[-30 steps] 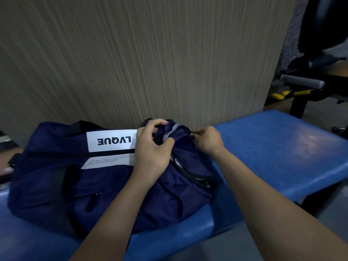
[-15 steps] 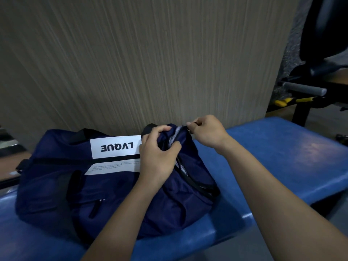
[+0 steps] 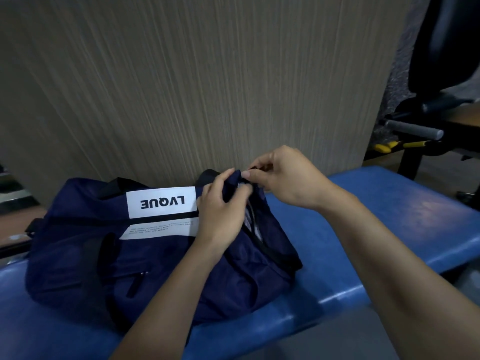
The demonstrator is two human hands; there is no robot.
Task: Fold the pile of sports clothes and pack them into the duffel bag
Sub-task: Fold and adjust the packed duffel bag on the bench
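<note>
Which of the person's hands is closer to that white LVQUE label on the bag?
Left. The left hand grips the duffel bag fabric right beside the white LVQUE label; the right hand pinches at the bag's end, farther from the label.

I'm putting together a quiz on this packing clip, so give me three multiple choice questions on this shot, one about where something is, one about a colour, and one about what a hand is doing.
1. Where does the navy fabric duffel bag lie?
A. on the blue padded bench
B. on the floor
C. on a chair

2. What colour is the patch with the LVQUE lettering?
A. yellow
B. white
C. red

3. What is the right hand doing?
A. lying flat on the bench
B. hanging idle
C. pinching at the bag's top end

Answers: 1 A, the bag rests on the bench beside the wall. 2 B, the patch is white with dark letters. 3 C, its fingertips pinch something small there, while the left hand grips the fabric.
</note>
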